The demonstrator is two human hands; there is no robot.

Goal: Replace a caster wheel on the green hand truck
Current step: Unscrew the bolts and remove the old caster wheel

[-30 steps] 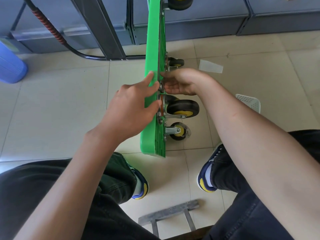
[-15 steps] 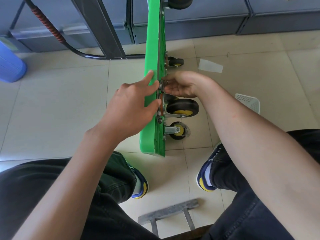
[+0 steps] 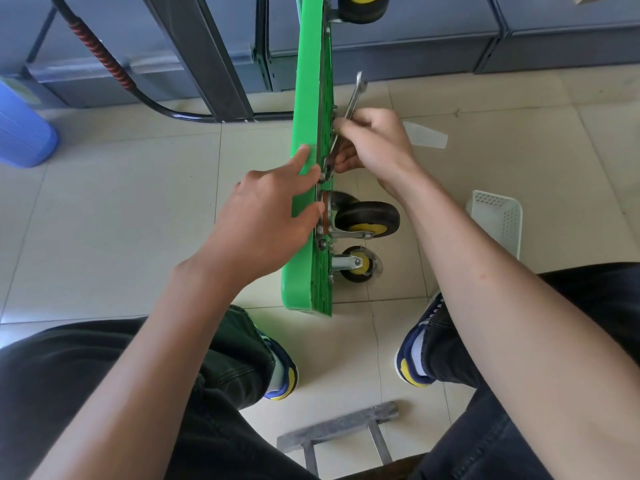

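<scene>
The green hand truck (image 3: 308,98) stands on its edge on the tiled floor, underside facing right. A black caster wheel with a yellow hub (image 3: 367,218) is mounted on its plate near the deck's lower end. A second caster (image 3: 360,264) shows below it. My left hand (image 3: 263,220) presses flat against the deck's left face, fingers reaching over the edge. My right hand (image 3: 370,142) grips a silver wrench (image 3: 355,95) whose lower jaw sits at a bolt above the caster plate; its free end points up and away.
A white perforated basket (image 3: 497,220) lies on the floor at right. A blue container (image 3: 20,133) stands at far left. The truck's black handle bar (image 3: 114,71) and grey cabinets run along the back. A metal stool frame (image 3: 339,431) sits between my feet.
My right hand has swung upward along the deck's underside and the wrench's free end now sticks out above it. My left hand keeps pressing the deck.
</scene>
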